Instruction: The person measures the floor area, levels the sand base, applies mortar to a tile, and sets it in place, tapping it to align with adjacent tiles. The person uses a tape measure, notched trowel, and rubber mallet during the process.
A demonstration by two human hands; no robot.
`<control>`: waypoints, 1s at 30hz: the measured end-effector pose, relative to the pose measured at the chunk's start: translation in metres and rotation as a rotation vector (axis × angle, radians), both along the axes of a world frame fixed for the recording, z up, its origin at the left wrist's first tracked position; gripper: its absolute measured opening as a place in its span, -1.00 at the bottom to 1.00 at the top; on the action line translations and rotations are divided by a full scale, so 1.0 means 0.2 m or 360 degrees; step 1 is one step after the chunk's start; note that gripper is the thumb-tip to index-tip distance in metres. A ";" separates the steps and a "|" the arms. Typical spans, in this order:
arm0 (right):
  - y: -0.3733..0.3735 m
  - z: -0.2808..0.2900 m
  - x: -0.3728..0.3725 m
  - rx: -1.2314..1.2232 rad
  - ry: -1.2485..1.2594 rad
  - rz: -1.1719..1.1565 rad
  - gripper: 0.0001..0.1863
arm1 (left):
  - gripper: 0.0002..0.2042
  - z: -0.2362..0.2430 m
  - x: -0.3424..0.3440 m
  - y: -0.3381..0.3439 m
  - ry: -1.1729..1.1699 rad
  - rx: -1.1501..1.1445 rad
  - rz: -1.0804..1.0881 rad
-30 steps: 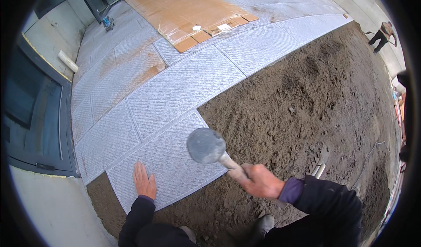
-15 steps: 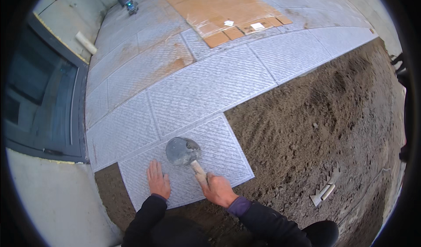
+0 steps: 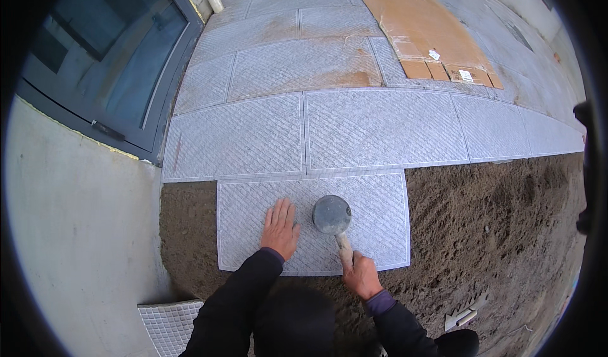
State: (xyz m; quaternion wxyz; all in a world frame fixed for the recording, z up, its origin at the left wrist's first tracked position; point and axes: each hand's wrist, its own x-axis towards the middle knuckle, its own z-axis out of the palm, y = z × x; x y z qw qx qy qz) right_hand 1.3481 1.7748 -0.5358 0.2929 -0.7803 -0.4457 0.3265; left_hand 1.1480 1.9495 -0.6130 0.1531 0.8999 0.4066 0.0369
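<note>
A grey textured paving slab (image 3: 253, 198) lies on the soil, its far edge against the row of laid slabs. My left hand (image 3: 280, 230) rests flat on it, fingers stretched forward. My right hand (image 3: 363, 276) is wrapped round the pale wooden handle of a rubber mallet (image 3: 332, 215). The mallet's dark, round, dusty head is over the middle of the slab, to the right of my left hand; whether it touches the surface I cannot tell. A toothed trowel (image 3: 466, 317) with a pale handle lies on the soil to the lower right.
Laid slabs (image 3: 386, 129) stretch away ahead, partly covered by a cardboard sheet (image 3: 437, 27). Brown soil (image 3: 487, 211) spreads to the right. On the left are a concrete wall (image 3: 82, 230) and a dark-framed glass door (image 3: 120, 59). A gridded piece (image 3: 170, 325) lies by the wall.
The view has swung to the left, so the slab now appears straighter and the gridded piece has come into sight. My left hand stays on the slab; the mallet stays in my right hand.
</note>
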 end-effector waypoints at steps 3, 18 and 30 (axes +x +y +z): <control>-0.02 -0.01 0.00 0.0012 0.0029 -0.0021 -0.51 | -0.38 -0.03 -0.02 0.00 0.0021 -0.0002 0.0005; -0.04 -0.01 -0.08 -0.0082 -0.0038 0.0060 -0.42 | -0.02 0.15 -0.40 -0.24 0.0406 -0.0371 0.0287; 0.10 -0.06 -0.20 -0.0162 -0.0058 0.0280 -0.49 | 0.02 0.16 -0.39 -0.28 0.0481 -0.0343 0.0343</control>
